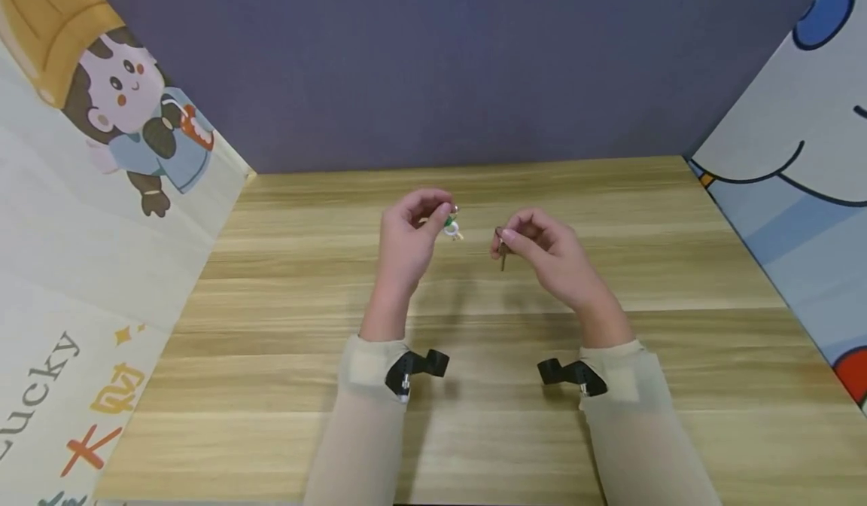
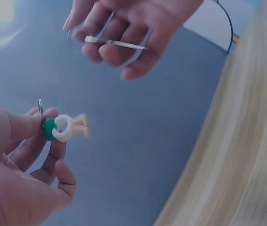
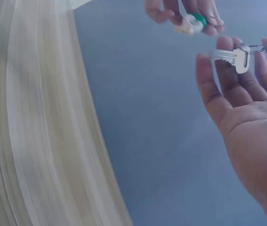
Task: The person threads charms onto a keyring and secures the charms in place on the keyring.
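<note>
Between thumb and fingers my left hand (image 1: pixel 410 236) pinches a small figurine keychain (image 2: pixel 63 128), green at one end, white in the middle, with pale legs. A metal ring (image 2: pixel 40 106) sticks up at its green end, beside the thumb. My right hand (image 1: pixel 552 254) holds a silver key (image 3: pixel 240 58) by a split ring (image 3: pixel 256 48) pinched at the fingertips. In the head view the key hangs downward. Both hands are raised above the wooden table, a short gap apart, and the keychain and key do not touch.
The wooden tabletop (image 1: pixel 271 325) spreads under both arms. A dark blue-grey panel (image 1: pixel 433 69) stands along its back edge. Printed cartoon panels rise at the left (image 1: pixel 61 212) and right (image 1: pixel 765 152). Each wrist wears a black camera strap.
</note>
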### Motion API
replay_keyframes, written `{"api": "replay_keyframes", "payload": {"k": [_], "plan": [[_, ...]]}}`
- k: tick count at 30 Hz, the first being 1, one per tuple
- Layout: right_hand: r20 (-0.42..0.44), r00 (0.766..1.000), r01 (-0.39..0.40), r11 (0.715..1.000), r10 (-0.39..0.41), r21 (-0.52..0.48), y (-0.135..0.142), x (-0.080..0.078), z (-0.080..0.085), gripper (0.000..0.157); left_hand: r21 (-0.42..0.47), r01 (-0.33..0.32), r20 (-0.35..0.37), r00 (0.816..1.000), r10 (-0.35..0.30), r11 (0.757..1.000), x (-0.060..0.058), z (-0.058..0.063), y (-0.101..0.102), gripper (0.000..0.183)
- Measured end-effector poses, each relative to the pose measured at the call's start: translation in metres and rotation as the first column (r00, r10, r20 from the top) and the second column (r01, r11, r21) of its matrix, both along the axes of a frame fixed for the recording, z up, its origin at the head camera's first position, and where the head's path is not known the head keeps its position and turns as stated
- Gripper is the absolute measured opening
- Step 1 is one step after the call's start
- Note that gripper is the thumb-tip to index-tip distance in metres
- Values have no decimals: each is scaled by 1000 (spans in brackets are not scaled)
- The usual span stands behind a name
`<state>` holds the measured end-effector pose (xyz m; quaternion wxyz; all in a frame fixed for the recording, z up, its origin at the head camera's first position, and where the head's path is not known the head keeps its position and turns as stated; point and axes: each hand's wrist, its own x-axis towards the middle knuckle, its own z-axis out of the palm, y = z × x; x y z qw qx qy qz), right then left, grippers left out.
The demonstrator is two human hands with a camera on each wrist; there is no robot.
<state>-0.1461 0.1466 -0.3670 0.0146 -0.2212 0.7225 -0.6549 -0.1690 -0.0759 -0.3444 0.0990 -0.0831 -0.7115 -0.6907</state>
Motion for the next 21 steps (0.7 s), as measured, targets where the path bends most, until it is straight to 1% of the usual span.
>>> {"api": "replay_keyframes", "payload": {"k": [2,4,5,7,8,10,12,13,14,16,19,21], "plan": [[-23,1000,4,1000,-5,-13,-4,3,3,22,1,23,-11,1000,-23,1000,6,3,3,15],[-48,999,5,1000,-6,-14,-8,7,4,31,-3,48,-17,999,-48,999,10,5,6,16],[-69,998,5,1000,-6,-17,-10,8,3,35,-15,56,-20,998,-56,998,13,7,7,16],[-111,994,10,1000,-13,-30,-14,10,0,37,-45,65,-21,998,-66,997,16,9,8,17],[-125,992,14,999,-19,-45,-16,11,-2,36,-61,64,-20,998,-66,996,17,10,9,17],[-140,989,31,997,-40,-63,-17,12,-5,35,-116,47,-49,997,-53,992,18,10,10,16],[-155,985,61,995,-72,-73,-17,11,-6,33,-180,12,-106,994,-32,984,18,10,11,16],[-158,984,73,994,-85,-79,-17,11,-6,33,-215,-11,-145,989,-21,976,18,10,11,16],[-162,982,82,993,-95,-83,-17,10,-6,32,-254,-39,-193,981,-11,966,18,9,11,16],[-180,978,93,991,-108,-92,-16,9,-5,31,-319,-95,-293,956,-3,943,17,7,12,15],[-199,974,88,990,-108,-107,-15,9,-5,29,-390,-167,-431,902,-19,905,16,3,12,13],[-203,974,86,992,-104,-97,-15,9,-5,28,-417,-200,-503,863,-42,887,15,1,13,13]]}}
